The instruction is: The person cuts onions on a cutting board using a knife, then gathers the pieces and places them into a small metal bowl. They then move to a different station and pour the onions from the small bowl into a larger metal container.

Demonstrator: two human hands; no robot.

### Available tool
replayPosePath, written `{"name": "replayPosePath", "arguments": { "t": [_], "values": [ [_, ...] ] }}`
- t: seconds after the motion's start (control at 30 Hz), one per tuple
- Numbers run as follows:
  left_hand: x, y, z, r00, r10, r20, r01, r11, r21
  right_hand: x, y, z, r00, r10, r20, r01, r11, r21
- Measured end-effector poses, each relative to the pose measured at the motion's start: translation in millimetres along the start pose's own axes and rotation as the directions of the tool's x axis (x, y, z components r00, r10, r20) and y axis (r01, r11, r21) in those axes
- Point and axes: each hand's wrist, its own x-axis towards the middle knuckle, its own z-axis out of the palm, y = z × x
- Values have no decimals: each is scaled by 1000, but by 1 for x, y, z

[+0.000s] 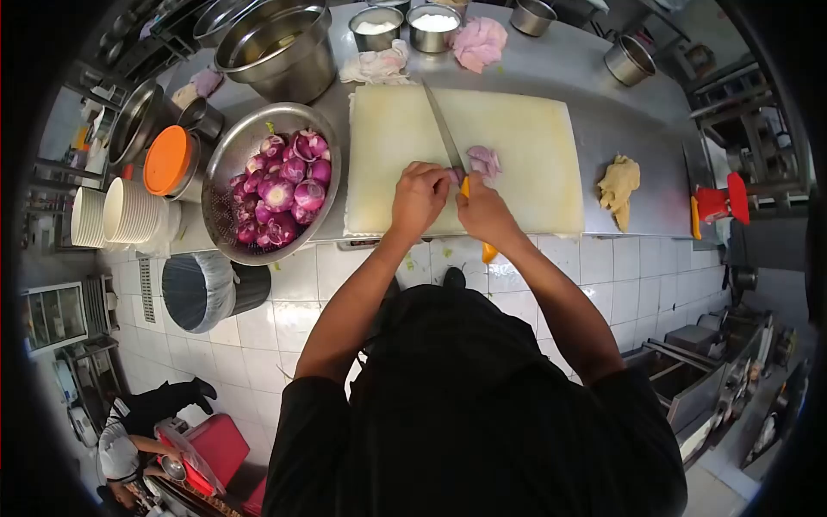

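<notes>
My right hand is wrapped round the yellow handle of a kitchen knife, whose long blade points away across the pale cutting board. Close beside the blade, my left hand has its fingers bent and pressed on a purple piece of red onion, mostly hidden under the fingertips. Just right of the blade lies a small heap of cut red onion. To the left, a perforated metal colander holds several peeled red onions.
A big steel pot, small metal tubs with white contents and a pink cloth stand behind the board. A yellow cloth lies at right. A lined bin sits below the counter; another person works at lower left.
</notes>
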Motion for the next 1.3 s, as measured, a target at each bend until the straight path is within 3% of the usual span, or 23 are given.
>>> {"name": "replayPosePath", "arguments": {
  "t": [0.07, 0.1, 0.17, 0.27, 0.47, 0.67, 0.87, 0.97, 1.07, 1.27, 1.3],
  "values": [
    [0, -1, -1, 1000, -13, -1, 13, 1000, -16, 3, -4, -3, 1000, -30, -11, 29, 997, -71],
    [24, -20, -17, 998, 60, -1, -60, 997, 47, 24, -22, -1, 997, -73, -34, 73, 997, 7],
    [22, -17, -16, 998, 53, 19, -54, 997, 55, 16, -30, -14, 999, -32, 25, 30, 997, 70],
    [14, -11, -11, 998, 64, -12, -64, 997, 46, 9, -19, 8, 997, -58, -56, 56, 998, -34],
    [0, -4, 0, 1000, -12, 8, 12, 1000, 28, -9, -29, -21, 995, 54, 86, -56, 998, 16],
    [1, -2, -3, 1000, -9, 17, 9, 1000, 8, -3, -16, 8, 998, -47, -50, 43, 997, -69],
    [1, -4, -5, 999, -12, 39, 12, 1000, -3, -21, -52, -30, 982, 124, 143, -140, 984, 108],
    [0, -5, -3, 998, -62, 14, 62, 997, -34, -7, -27, 2, 999, -10, -33, 10, 1000, -10],
    [2, -3, -4, 999, -26, 35, 26, 1000, 9, 1, -17, 17, 996, -32, -82, 31, 999, -14],
    [-1, -8, -5, 999, 4, 48, -6, 999, 38, 2, -28, -32, 988, 118, 103, -133, 980, 148],
    [-2, -4, -9, 995, -97, 31, 98, 995, -21, 3, -23, -31, 997, 62, 53, -67, 992, 105]
  ]
}}
